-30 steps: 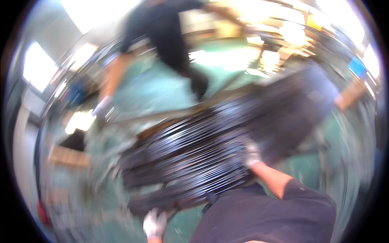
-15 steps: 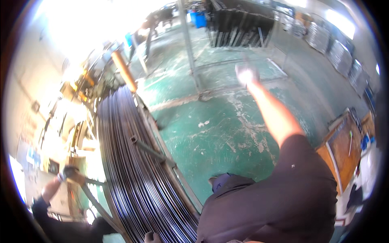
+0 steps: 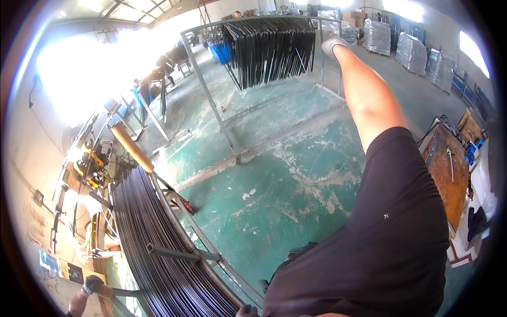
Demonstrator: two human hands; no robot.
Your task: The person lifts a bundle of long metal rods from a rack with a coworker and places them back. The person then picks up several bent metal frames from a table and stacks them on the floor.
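Observation:
My right arm stretches far forward. Its pale gloved hand point(image 3: 334, 46) overlaps the right end of a metal rack frame point(image 3: 206, 84); contact is unclear, and the fingers are hidden behind the back of the hand. Many thin black rods or tubes point(image 3: 266, 53) hang from that rack. At the bottom edge shows a bit of my left hand point(image 3: 246, 310) in a grey glove, beside a metal cart frame point(image 3: 227, 274); its grip is cut off. A long bundle of dark metal rods point(image 3: 153, 238) lies in the cart, left of me.
Across the cart, a co-worker's dark-gloved hand point(image 3: 93, 285) is at a cart bar. An orange-brown roller point(image 3: 131, 147) stands at the cart's far end. A wooden board point(image 3: 448, 169) is at right; wrapped pallets point(image 3: 411, 53) stand behind. The green floor point(image 3: 285, 185) is scuffed.
My view has tilted up and turned, showing more of the rack. My right hand has reached farther out to the rack's right end. The co-worker's body has mostly left the view.

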